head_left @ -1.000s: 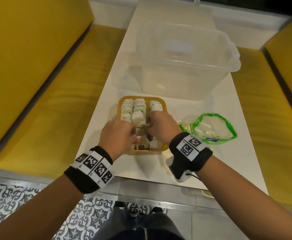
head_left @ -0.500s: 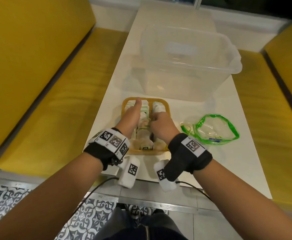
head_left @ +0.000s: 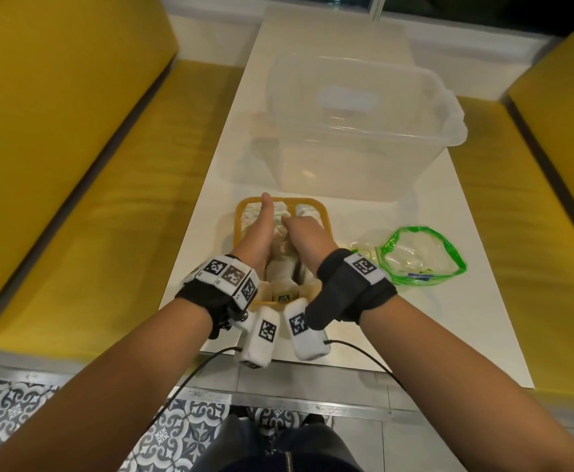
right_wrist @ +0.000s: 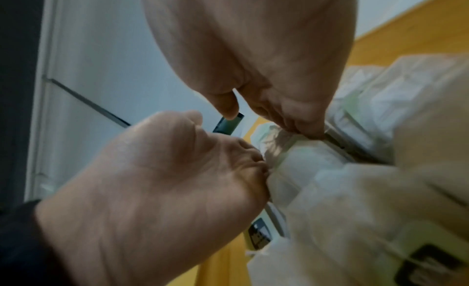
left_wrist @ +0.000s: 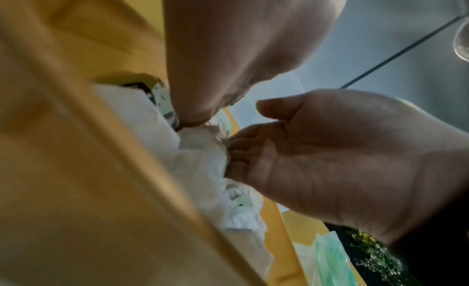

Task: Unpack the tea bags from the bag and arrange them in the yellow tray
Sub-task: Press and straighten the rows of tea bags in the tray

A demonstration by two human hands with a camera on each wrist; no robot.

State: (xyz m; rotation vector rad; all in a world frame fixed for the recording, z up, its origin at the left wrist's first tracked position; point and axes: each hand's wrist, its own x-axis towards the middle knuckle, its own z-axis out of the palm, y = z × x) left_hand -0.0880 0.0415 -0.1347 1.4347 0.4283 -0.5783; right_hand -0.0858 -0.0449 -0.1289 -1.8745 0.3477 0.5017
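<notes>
White, crinkled tea bags with pale green tags fill the yellow tray at frame centre — packed in rows. Left hand and right hand press straight fingers between them; zip bag lies right.

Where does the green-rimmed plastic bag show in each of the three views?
Head: the bag lies right of the yellow tray.
Left wrist: bottom right, beyond the tray's rim.
Right wrist: not in it.
Shared landmark: the tea bags in the tray.
</notes>
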